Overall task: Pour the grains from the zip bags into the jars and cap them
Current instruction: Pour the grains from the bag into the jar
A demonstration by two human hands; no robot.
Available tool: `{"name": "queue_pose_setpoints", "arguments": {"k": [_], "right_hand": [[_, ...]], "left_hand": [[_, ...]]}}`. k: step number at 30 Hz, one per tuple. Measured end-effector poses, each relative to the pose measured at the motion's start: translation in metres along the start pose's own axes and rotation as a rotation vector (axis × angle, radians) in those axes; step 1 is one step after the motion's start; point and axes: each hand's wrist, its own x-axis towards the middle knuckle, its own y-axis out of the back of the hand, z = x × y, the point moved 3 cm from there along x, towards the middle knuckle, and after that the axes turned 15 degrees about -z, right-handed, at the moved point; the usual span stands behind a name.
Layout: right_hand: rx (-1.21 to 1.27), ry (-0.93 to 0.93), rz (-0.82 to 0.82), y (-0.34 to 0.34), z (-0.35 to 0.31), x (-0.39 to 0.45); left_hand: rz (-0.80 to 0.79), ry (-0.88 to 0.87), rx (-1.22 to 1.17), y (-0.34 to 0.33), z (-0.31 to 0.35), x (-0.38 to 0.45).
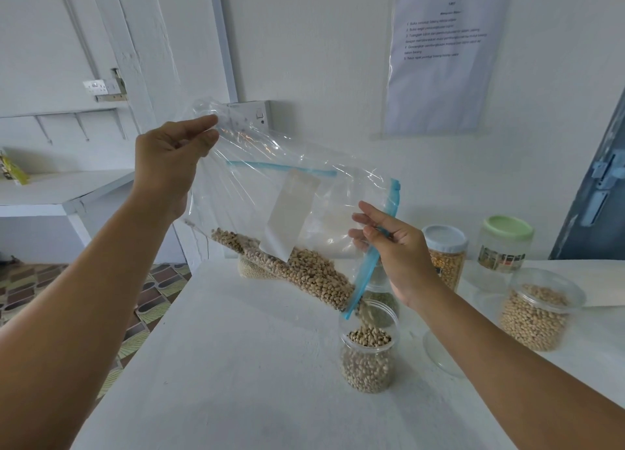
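A clear zip bag (pixel 304 196) with a blue zipper strip hangs tilted above the white table (pixel 236 365). My left hand (pixel 169 159) pinches its raised bottom corner. My right hand (pixel 395 246) grips the zipper edge near the lowered mouth. Black-eyed beans (pixel 304 273) lie along the bag's lower side and stream from the mouth into an open clear jar (pixel 368 358), which is about two-thirds full.
At the right stand an open jar of pale beans (pixel 537 314), a corn jar with a grey lid (pixel 446 260), a green-lidded jar (pixel 504 243) and a jar of green grains (pixel 382 301) behind the bag. A clear lid (pixel 443 358) lies beside the filling jar. A bag of small grains (pixel 253 270) sits at the back.
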Motion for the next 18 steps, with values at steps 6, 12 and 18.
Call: {"name": "queue_pose_setpoints", "arguments": {"k": [6, 12, 18], "right_hand": [[0.013, 0.001, 0.003, -0.0002, -0.0003, -0.0014], [0.006, 0.006, 0.009, 0.0002, -0.0013, -0.0020], [0.002, 0.009, 0.010, -0.0003, -0.0013, -0.0017]], "left_hand": [[-0.009, -0.005, -0.008, 0.0001, 0.0019, -0.0001], [-0.019, -0.019, -0.006, -0.0014, 0.0033, -0.0009], [-0.020, -0.015, -0.024, -0.0013, 0.0023, 0.0010]]}}
